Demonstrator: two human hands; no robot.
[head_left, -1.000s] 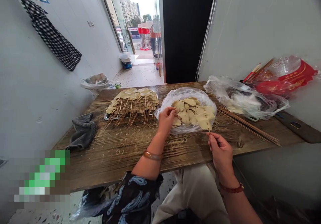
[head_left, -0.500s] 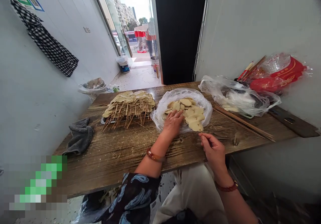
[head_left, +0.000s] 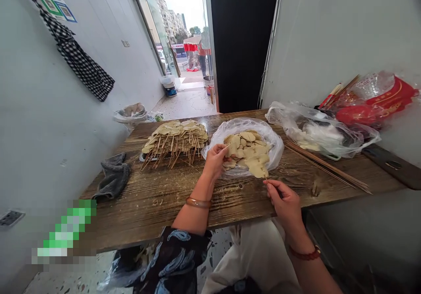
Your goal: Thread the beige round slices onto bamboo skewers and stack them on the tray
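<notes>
Between the thumb and fingers of my right hand (head_left: 284,202) is the bare lower end of a wooden skewer (head_left: 266,180). Thin pale slices, which look like potato, are threaded along it and lie over the bowl's near right side. My left hand (head_left: 215,160) pinches a loose potato slice (head_left: 234,143) at the left side of the bowl. A clear plastic bag (head_left: 278,142) lines the bowl, and more loose slices (head_left: 248,136) are piled inside. The skewer's far tip is hard to make out among the slices.
Finished skewers (head_left: 176,138) are stacked on a metal tray at left. Bare skewers (head_left: 329,166) lie at right, near a plastic bag (head_left: 324,131) and a dark cleaver-like board (head_left: 391,164). A grey cloth (head_left: 113,175) rests on the wooden table (head_left: 158,210).
My left hand has lifted from lying flat on the slices and now pinches one at the bowl's left. My right hand keeps its hold on the skewer. The view has shifted slightly.
</notes>
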